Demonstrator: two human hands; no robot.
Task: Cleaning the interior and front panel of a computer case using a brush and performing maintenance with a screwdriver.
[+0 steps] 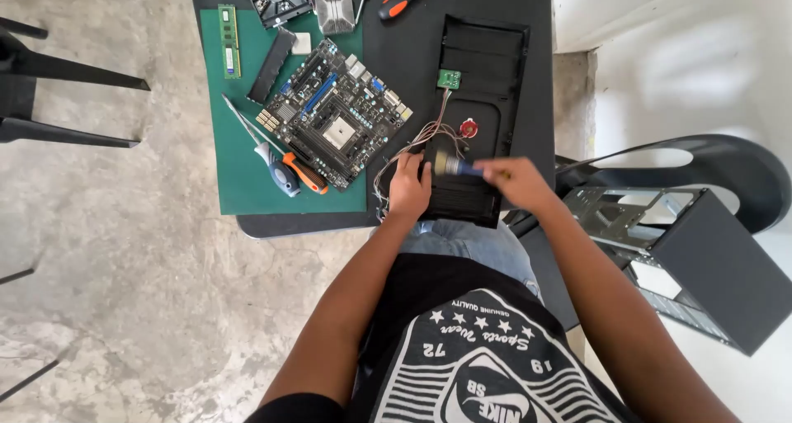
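Gripping brush (454, 166), right hand (516, 181); left hand (409, 188) pressing panel (483, 118) near table edge (305, 223).

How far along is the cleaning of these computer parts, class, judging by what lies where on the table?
Done, it seems: the motherboard lies out on the green mat, the bare case rests on a chair. In hand: the left hand steadies the black front panel while the right hand works a small brush over it. Left: refitting everything.

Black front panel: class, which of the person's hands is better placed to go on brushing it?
Right. The right hand holds the brush with its bristles on the black front panel; the left hand rests on the panel's edge by the wires.
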